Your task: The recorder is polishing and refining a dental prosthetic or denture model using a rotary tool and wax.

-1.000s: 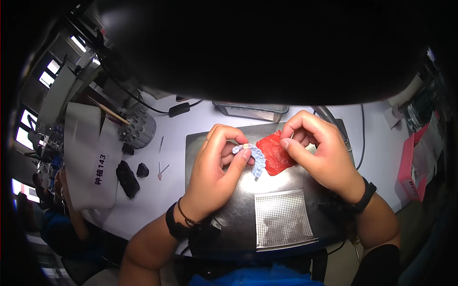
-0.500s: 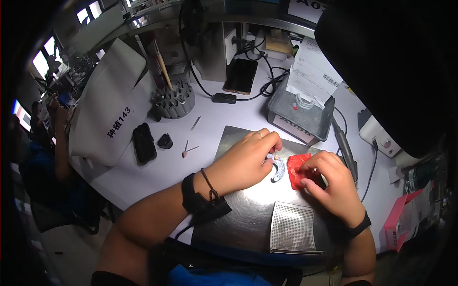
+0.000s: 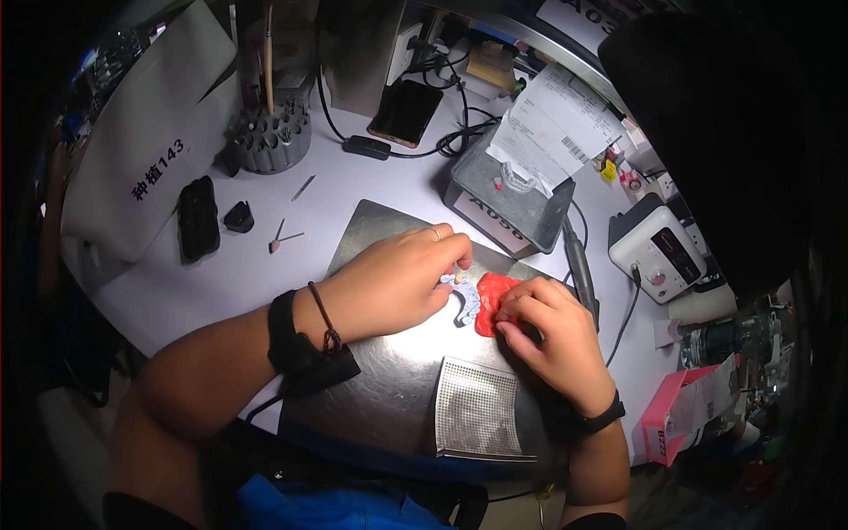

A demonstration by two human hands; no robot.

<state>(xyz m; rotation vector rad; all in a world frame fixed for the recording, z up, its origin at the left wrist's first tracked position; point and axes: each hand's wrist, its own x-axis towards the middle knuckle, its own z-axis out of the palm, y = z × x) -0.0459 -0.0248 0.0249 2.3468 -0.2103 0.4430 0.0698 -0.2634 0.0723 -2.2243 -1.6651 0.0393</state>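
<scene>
A grey-blue dental model [image 3: 467, 306], shaped like a tooth arch, is at the middle of a metal plate [image 3: 389, 389]. My left hand [image 3: 397, 278] has its thumb and fingers curled and closed on the model's far left end, where a cream-coloured tooth shows. A crumpled red sheet [image 3: 491, 293], which looks like wax or soft putty, lies just right of the model. My right hand [image 3: 561, 340] is closed over the sheet's right side, thumb and fingertips together on it. Those fingers hide part of the sheet.
A perforated metal sheet [image 3: 477, 408] lies nearer me. Beyond the plate stands a grey tray [image 3: 521, 208] with papers and another dental model. A handpiece [image 3: 579, 276] and its white control box [image 3: 655, 249] are at right. Leftward are a bur holder [image 3: 274, 141], a black case [image 3: 199, 219] and loose burs.
The whole view has shifted, so the bench appears further left. My right thumb and fingers have drawn together on the red sheet. My left hand keeps its place at the dental model.
</scene>
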